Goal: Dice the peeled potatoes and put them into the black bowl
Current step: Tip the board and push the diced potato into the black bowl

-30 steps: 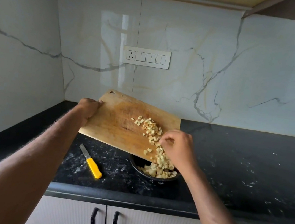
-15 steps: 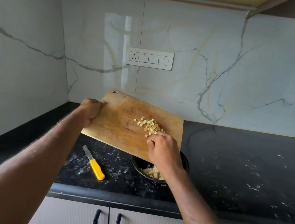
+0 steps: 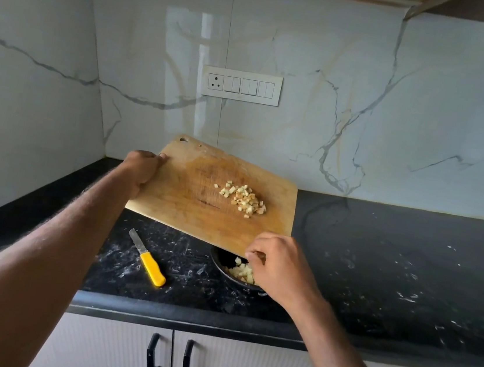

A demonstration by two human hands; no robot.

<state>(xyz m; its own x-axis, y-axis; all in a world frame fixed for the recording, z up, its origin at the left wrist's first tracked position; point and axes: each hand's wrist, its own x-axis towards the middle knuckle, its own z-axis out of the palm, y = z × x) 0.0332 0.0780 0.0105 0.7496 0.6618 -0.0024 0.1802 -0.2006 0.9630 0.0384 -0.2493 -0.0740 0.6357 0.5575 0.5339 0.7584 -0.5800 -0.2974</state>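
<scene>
My left hand (image 3: 142, 168) grips the left edge of a wooden cutting board (image 3: 189, 201), which is held tilted above the counter with its lower corner over the black bowl (image 3: 219, 261). A small heap of diced potato (image 3: 243, 198) clings to the board's right half. More dice (image 3: 242, 271) lie inside the bowl, which the board and my right hand partly hide. My right hand (image 3: 282, 267) hovers at the board's lower edge above the bowl, fingers curled around a few pale potato pieces.
A knife with a yellow handle (image 3: 150, 263) lies on the black counter (image 3: 392, 263), left of the bowl. White smears streak the counter. A switch panel (image 3: 242, 85) sits on the marble wall behind. Cabinet handles (image 3: 152, 358) show below the counter edge.
My right hand has come down from the heap on the board to the lower edge over the bowl. Fewer dice remain on the board than a second ago. The board stays tilted.
</scene>
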